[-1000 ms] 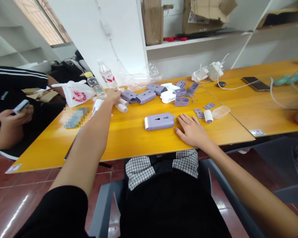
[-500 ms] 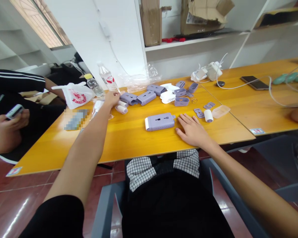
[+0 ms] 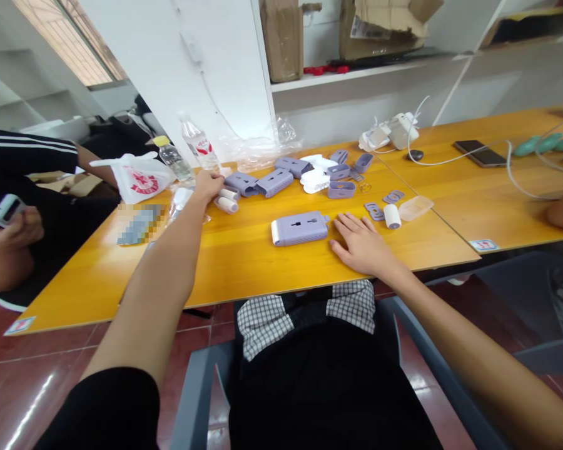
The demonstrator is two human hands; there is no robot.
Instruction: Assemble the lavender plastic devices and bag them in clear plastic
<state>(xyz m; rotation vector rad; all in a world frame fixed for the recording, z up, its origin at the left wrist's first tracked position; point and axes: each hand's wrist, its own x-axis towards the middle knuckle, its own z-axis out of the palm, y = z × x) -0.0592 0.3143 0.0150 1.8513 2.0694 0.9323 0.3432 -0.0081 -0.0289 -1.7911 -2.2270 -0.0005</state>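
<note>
My left hand (image 3: 208,185) is stretched far out to the back left of the yellow table (image 3: 244,262). Its fingers curl down beside two white rolls (image 3: 226,202) and a purple casing (image 3: 242,183); what they hold is hidden. My right hand (image 3: 362,245) lies flat and open on the table. It rests just right of an assembled purple device with a white end cap (image 3: 300,228), close to it but apart.
More purple casings (image 3: 274,182), small purple parts (image 3: 340,189), a white roll (image 3: 392,216) and a clear lid (image 3: 415,208) lie behind. Two water bottles (image 3: 197,145), a white bag (image 3: 134,177), chargers (image 3: 394,132) and a phone (image 3: 481,153) stand farther out. A person at left holds a device (image 3: 7,209).
My left hand has drawn back slightly from the purple casings. The person at left has moved their device further left. My right hand has stayed flat.
</note>
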